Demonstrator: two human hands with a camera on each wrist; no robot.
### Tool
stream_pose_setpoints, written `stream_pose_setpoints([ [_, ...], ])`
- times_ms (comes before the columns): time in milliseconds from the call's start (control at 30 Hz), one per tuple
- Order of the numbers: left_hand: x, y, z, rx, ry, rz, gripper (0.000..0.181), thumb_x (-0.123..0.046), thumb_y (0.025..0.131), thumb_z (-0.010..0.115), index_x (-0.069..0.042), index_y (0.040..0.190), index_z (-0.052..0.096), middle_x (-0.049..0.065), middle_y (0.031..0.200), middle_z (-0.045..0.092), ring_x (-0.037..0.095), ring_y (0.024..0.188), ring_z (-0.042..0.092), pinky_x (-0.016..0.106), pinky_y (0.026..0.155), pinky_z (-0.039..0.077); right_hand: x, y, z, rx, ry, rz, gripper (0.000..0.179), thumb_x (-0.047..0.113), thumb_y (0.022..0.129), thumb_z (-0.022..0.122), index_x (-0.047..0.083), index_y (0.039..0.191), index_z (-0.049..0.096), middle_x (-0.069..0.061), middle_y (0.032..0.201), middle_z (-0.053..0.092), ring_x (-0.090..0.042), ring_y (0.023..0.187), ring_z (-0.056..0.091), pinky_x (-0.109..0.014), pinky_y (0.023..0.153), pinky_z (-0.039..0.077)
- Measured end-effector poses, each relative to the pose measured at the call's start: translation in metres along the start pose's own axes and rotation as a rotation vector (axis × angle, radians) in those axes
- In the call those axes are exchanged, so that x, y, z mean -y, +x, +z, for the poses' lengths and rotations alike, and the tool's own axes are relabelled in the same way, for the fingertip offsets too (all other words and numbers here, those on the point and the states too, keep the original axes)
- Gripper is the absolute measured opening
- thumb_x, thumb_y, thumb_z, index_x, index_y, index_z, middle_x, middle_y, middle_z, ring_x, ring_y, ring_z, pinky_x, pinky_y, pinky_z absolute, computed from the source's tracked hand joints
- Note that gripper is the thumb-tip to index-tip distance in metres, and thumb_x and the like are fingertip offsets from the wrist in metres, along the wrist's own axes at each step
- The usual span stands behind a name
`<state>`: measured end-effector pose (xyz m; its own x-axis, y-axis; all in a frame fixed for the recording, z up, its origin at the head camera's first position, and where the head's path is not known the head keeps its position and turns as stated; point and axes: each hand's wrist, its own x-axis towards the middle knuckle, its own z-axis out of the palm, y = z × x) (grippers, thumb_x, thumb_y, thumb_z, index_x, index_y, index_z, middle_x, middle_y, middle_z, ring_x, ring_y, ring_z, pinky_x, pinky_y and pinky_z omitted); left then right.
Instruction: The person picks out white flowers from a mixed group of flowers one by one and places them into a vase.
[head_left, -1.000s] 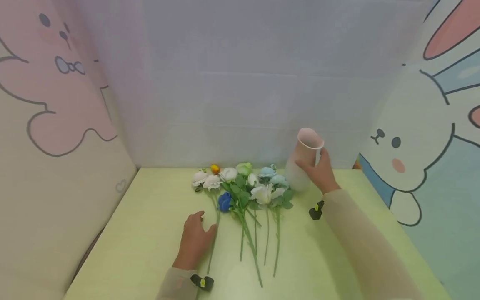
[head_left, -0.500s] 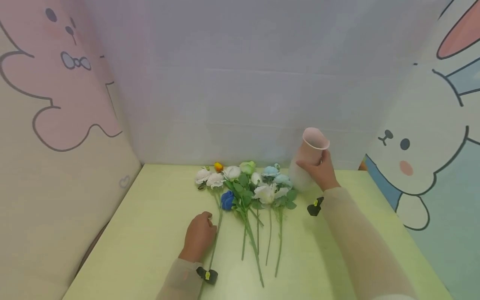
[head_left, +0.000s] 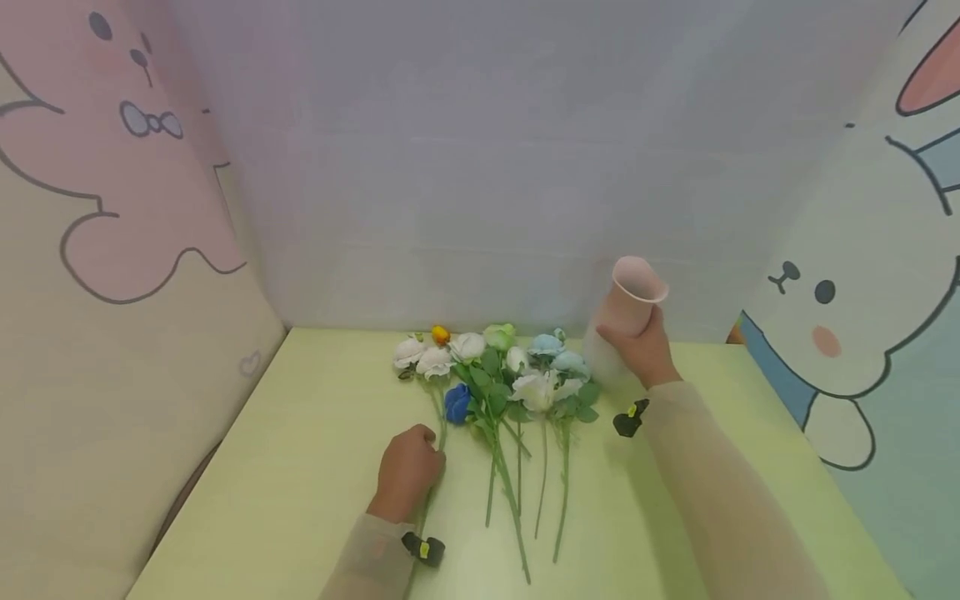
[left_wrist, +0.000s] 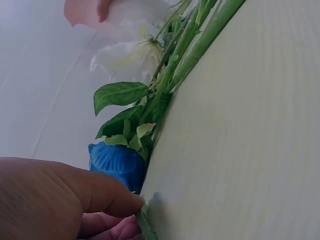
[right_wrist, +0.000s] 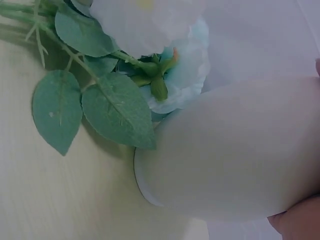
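Note:
My left hand (head_left: 408, 473) is low over the left side of the flowers, its thumb and fingers pinching a green stem (left_wrist: 145, 226). That stem runs up toward the pale pink flowers (head_left: 435, 362). A blue rose (head_left: 457, 403) lies just right of it, close behind my fingers in the left wrist view. My right hand (head_left: 647, 350) grips the neck of a pink and white vase (head_left: 609, 367) at the back right. The vase stands with its mouth up; its rounded lower part (right_wrist: 225, 150) meets leaves (right_wrist: 117, 107) in the right wrist view.
White flowers (head_left: 536, 390), light blue flowers (head_left: 570, 363), a green flower (head_left: 499, 336) and a small orange flower (head_left: 440, 335) lie on the pale yellow table (head_left: 315, 417), stems toward me. A plain wall (head_left: 450, 192) rises behind, with printed cartoon panels at both sides.
My left hand has moved slightly right and its fingers have closed on the stem. The right hand still grips the vase; the whole head view has shifted a little.

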<state>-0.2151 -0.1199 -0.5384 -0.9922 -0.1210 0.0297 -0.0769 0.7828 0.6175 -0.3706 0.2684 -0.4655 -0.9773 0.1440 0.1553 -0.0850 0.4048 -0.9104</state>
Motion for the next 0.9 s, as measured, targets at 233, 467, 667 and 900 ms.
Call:
stream_pose_setpoints([
  [233, -0.001, 0.005, -0.001, 0.029, -0.052, -0.043, 0.032, -0.008, 0.080, 0.066, -0.001, 0.110, 0.072, 0.009, 0.097, 0.073, 0.028, 0.086, 0.068, 0.046, 0.073, 0.056, 0.001, 0.000, 0.000, 0.003, 0.037, -0.008, 0.107, 0.032, 0.086, 0.085, 0.011, 0.161, 0.012, -0.020, 0.151, 0.039, -0.037, 0.135, 0.043, -0.057, 0.116, 0.032],
  [467, 0.006, 0.012, -0.007, 0.149, -0.324, -0.065, 0.046, -0.007, 0.086, 0.061, 0.002, 0.131, 0.065, 0.009, 0.108, 0.067, 0.022, 0.087, 0.058, 0.040, 0.077, 0.051, 0.002, -0.001, 0.001, -0.020, 0.041, -0.024, 0.106, 0.028, 0.086, 0.085, 0.010, 0.161, 0.013, -0.022, 0.150, 0.041, -0.038, 0.134, 0.044, -0.057, 0.115, 0.033],
  [667, 0.010, 0.015, -0.005, 0.213, -0.421, -0.072, 0.039, -0.004, 0.087, 0.065, 0.005, 0.126, 0.066, 0.011, 0.106, 0.068, 0.022, 0.090, 0.063, 0.039, 0.076, 0.055, 0.003, -0.002, 0.001, -0.010, 0.059, -0.022, 0.106, 0.027, 0.086, 0.084, 0.011, 0.162, 0.012, -0.021, 0.152, 0.039, -0.038, 0.135, 0.043, -0.058, 0.116, 0.032],
  [900, 0.010, 0.016, -0.001, 0.239, -0.508, -0.081, 0.035, -0.007, 0.089, 0.064, 0.006, 0.121, 0.067, 0.011, 0.100, 0.069, 0.019, 0.083, 0.064, 0.034, 0.070, 0.055, 0.002, -0.002, 0.001, -0.011, 0.053, -0.020, 0.107, 0.028, 0.087, 0.084, 0.011, 0.162, 0.011, -0.022, 0.152, 0.038, -0.039, 0.134, 0.043, -0.058, 0.115, 0.033],
])
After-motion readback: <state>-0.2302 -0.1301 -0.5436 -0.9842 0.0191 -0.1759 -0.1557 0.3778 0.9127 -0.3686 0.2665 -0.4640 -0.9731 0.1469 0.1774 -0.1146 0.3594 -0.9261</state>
